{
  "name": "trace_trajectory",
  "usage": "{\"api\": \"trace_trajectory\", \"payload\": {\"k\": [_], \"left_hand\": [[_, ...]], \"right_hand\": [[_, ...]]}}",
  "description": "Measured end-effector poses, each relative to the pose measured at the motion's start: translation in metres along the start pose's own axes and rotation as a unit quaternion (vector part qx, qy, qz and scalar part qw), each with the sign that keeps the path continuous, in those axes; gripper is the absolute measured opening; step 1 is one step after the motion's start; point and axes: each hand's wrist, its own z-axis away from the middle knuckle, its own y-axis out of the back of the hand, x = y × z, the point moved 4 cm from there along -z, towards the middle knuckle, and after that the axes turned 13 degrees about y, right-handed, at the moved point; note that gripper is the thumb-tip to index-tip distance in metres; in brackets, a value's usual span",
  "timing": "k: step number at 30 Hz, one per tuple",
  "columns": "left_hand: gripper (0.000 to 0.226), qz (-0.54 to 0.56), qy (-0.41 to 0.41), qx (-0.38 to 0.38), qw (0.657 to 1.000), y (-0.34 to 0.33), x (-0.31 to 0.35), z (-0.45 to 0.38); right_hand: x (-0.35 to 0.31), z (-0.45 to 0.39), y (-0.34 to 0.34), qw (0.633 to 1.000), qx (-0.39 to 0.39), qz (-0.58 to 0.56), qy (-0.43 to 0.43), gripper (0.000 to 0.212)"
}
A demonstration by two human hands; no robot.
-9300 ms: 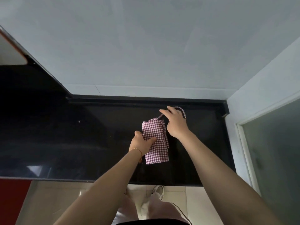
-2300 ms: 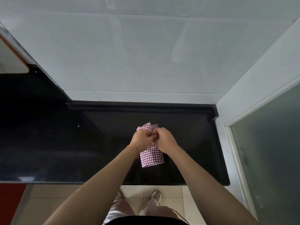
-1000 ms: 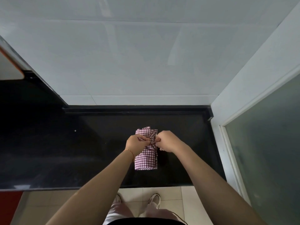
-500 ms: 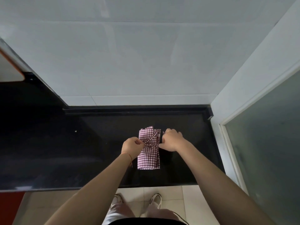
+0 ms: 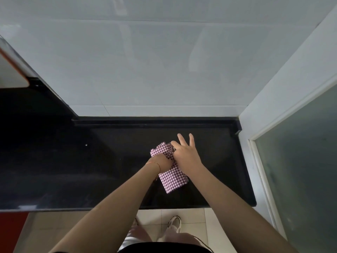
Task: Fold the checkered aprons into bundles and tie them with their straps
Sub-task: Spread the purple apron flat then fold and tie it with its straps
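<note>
A person's left hand (image 5: 162,161) clenches the middle of a folded checkered apron (image 5: 172,177), while the right hand (image 5: 186,155) pinches fabric at the bundle's upper end, two fingers (image 5: 182,140) splayed straight. The bundle lies on a black countertop (image 5: 102,161), its long axis running from far-left to near-right, the lower end pointing toward the counter's front edge.

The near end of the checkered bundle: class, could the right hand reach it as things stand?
Probably yes. The right hand is already at the checkered bundle, and the near end lies uncovered on the black counter, with nothing between.
</note>
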Motion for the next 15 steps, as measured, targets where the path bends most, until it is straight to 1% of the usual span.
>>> {"api": "trace_trajectory", "payload": {"k": [3,5,7,11,13,15], "left_hand": [[0.033,-0.004,-0.013,0.007,1.000,0.002,-0.003,-0.002],[0.024,0.011,-0.018,0.003,1.000,0.003,-0.010,-0.002],[0.018,0.058,-0.022,0.001,0.998,0.002,-0.022,-0.008],[0.020,0.162,-0.019,0.036,0.986,0.004,-0.040,-0.011],[0.019,0.200,-0.026,0.048,0.978,0.007,-0.037,-0.008],[0.021,0.240,-0.039,0.056,0.968,0.011,-0.030,-0.004]], "right_hand": [[0.001,0.000,-0.005,1.000,0.002,-0.008,0.000,0.031],[0.003,0.004,-0.007,1.000,-0.004,-0.023,-0.006,0.031],[0.006,0.007,-0.007,0.999,-0.009,-0.040,-0.019,0.029],[0.009,0.008,-0.008,0.996,-0.031,-0.074,-0.036,0.023],[0.009,0.007,-0.011,0.994,-0.035,-0.101,-0.038,0.017],[0.005,0.004,-0.014,0.990,-0.028,-0.132,-0.034,0.017]]}}
